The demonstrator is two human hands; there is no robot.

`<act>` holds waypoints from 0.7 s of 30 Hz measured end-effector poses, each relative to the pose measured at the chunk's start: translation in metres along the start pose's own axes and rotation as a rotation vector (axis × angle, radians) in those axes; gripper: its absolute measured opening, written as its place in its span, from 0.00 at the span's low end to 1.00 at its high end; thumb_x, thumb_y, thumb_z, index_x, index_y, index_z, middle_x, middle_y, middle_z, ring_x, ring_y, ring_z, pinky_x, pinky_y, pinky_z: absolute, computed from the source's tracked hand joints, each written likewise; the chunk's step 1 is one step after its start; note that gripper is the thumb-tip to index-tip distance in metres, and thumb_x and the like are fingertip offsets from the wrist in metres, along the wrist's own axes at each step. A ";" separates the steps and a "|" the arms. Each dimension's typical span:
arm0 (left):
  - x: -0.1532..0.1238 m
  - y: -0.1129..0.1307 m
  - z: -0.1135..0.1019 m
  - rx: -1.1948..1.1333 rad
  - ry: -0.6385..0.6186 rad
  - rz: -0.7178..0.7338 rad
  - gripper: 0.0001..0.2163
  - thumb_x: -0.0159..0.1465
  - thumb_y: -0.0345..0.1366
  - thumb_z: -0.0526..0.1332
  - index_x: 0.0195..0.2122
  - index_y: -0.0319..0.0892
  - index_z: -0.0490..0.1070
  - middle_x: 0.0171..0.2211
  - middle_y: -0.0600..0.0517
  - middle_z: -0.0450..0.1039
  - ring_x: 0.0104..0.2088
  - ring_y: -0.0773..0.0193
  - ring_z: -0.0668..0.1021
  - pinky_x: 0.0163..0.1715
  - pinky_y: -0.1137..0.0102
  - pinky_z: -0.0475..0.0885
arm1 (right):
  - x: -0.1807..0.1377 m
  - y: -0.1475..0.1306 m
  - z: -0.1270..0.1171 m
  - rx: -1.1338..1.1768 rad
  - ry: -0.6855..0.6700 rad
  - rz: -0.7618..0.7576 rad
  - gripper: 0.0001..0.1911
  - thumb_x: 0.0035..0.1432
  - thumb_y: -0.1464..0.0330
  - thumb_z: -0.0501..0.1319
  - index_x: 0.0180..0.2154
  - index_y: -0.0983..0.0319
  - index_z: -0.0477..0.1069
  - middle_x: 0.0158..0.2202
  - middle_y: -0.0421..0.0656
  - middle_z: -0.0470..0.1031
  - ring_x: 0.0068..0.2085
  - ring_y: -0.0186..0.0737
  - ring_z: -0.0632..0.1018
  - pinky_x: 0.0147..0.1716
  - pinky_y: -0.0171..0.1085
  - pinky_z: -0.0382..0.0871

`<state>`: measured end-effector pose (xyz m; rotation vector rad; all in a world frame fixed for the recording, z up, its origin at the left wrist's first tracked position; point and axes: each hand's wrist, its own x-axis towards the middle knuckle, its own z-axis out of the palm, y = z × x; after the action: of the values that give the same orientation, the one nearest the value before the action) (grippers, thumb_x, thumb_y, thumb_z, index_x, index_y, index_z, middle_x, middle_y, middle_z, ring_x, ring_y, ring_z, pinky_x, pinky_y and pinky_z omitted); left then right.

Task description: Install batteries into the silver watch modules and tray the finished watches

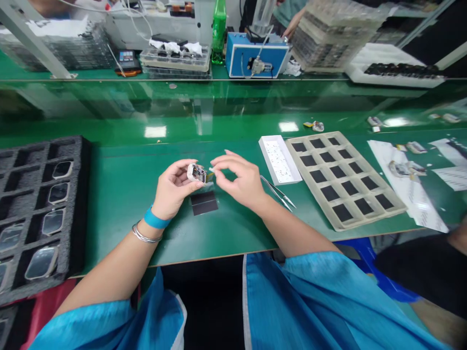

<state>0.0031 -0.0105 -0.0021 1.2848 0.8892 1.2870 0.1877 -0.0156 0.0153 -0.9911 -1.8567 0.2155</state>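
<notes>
My left hand grips a small white watch case whose open side shows wiring and electronic parts. Thumb and fingers wrap its edges, and a yellowish flex strip sticks out on the right. Just beside it, my right hand pinches a tiny white piece between thumb and forefinger; its exact kind is too small to make out. Below the hands, a dark rectangular sheet lies on the green bench. Metal tweezers rest right of my right hand.
A white box with tiny pieces adjoins a beige tray of black pads. At left stands a black foam tray holding several watch faces. More electronic assemblies lie farther back. A blue machine and green bottle occupy the shelf.
</notes>
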 end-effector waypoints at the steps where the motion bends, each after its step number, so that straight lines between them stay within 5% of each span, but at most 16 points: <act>1: 0.000 0.000 0.000 -0.044 -0.003 -0.026 0.27 0.44 0.40 0.78 0.44 0.44 0.74 0.41 0.48 0.79 0.43 0.58 0.81 0.46 0.64 0.78 | 0.004 0.002 -0.009 -0.021 0.025 0.026 0.06 0.59 0.71 0.58 0.32 0.57 0.73 0.39 0.40 0.82 0.42 0.39 0.81 0.58 0.50 0.70; 4: 0.001 0.002 -0.001 -0.171 -0.039 -0.146 0.26 0.46 0.39 0.77 0.46 0.45 0.75 0.44 0.47 0.79 0.43 0.57 0.82 0.45 0.62 0.78 | 0.014 0.019 -0.049 -0.189 0.053 0.161 0.06 0.58 0.71 0.59 0.31 0.58 0.75 0.37 0.41 0.81 0.42 0.42 0.81 0.52 0.48 0.73; 8: 0.001 0.005 -0.003 -0.269 -0.087 -0.243 0.26 0.48 0.39 0.76 0.48 0.46 0.74 0.45 0.47 0.78 0.44 0.55 0.82 0.42 0.63 0.79 | 0.014 0.063 -0.114 -0.548 0.004 0.555 0.06 0.50 0.75 0.61 0.24 0.60 0.74 0.26 0.44 0.77 0.37 0.49 0.80 0.46 0.51 0.73; 11: 0.002 0.003 -0.005 -0.315 -0.116 -0.257 0.27 0.48 0.39 0.76 0.50 0.49 0.72 0.43 0.50 0.78 0.42 0.58 0.82 0.41 0.63 0.79 | 0.013 0.084 -0.134 -0.649 -0.013 0.805 0.08 0.48 0.77 0.61 0.20 0.61 0.73 0.21 0.46 0.73 0.35 0.52 0.79 0.44 0.54 0.71; 14: 0.003 0.000 -0.007 -0.319 -0.149 -0.265 0.27 0.50 0.39 0.75 0.50 0.50 0.69 0.44 0.51 0.78 0.42 0.59 0.82 0.44 0.62 0.79 | 0.014 0.071 -0.110 -0.391 0.069 0.648 0.05 0.53 0.73 0.62 0.28 0.61 0.76 0.31 0.47 0.78 0.41 0.50 0.79 0.50 0.52 0.70; 17: 0.003 0.000 -0.007 -0.337 -0.173 -0.279 0.27 0.49 0.38 0.75 0.48 0.50 0.66 0.43 0.52 0.78 0.42 0.59 0.82 0.44 0.63 0.78 | 0.010 0.036 -0.055 0.127 0.024 0.428 0.07 0.55 0.63 0.65 0.36 0.59 0.74 0.42 0.45 0.78 0.47 0.44 0.78 0.52 0.46 0.72; 21: 0.003 0.004 -0.004 -0.401 -0.190 -0.295 0.29 0.45 0.35 0.78 0.45 0.48 0.65 0.39 0.53 0.79 0.36 0.64 0.82 0.37 0.71 0.78 | -0.004 0.001 0.005 0.627 -0.145 0.489 0.20 0.49 0.55 0.71 0.36 0.59 0.69 0.44 0.43 0.72 0.48 0.40 0.76 0.50 0.43 0.74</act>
<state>-0.0011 -0.0080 0.0021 0.9028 0.6188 1.0257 0.1847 -0.0166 0.0097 -0.9697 -1.4837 1.1132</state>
